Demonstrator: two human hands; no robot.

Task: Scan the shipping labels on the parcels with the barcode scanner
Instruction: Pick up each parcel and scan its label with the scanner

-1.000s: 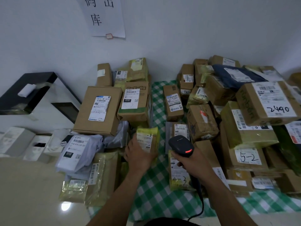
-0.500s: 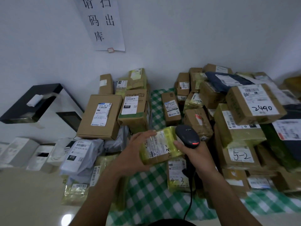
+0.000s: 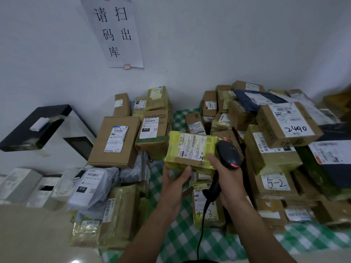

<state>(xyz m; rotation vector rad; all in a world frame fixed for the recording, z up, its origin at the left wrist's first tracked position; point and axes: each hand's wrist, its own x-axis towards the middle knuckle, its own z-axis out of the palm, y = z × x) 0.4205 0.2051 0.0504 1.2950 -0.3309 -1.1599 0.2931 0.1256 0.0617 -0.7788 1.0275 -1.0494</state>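
Observation:
My left hand (image 3: 173, 184) holds up a small parcel wrapped in yellow tape (image 3: 190, 151) from below, thumb on its near edge, with its white shipping label facing me. My right hand (image 3: 226, 175) grips a black corded barcode scanner (image 3: 228, 154) with a red light, its head right beside the parcel's right end. A right fingertip touches the parcel's near right corner. Below the hands lies a yellow parcel marked 4-3 (image 3: 206, 205) on the green checked tablecloth (image 3: 182, 242).
Brown boxes and grey mail bags (image 3: 89, 184) pile up on the left, a large flat box (image 3: 115, 142) among them. A taller stack on the right includes boxes marked 2490 (image 3: 288, 124) and 5-2 (image 3: 275, 184). A black and white machine (image 3: 40, 128) and white cartons sit far left. A paper sign (image 3: 114, 31) hangs on the wall.
My left hand lifted the yellow parcel off the table and turned its label towards me. My right hand raised the scanner up beside it. The camera tilted upward.

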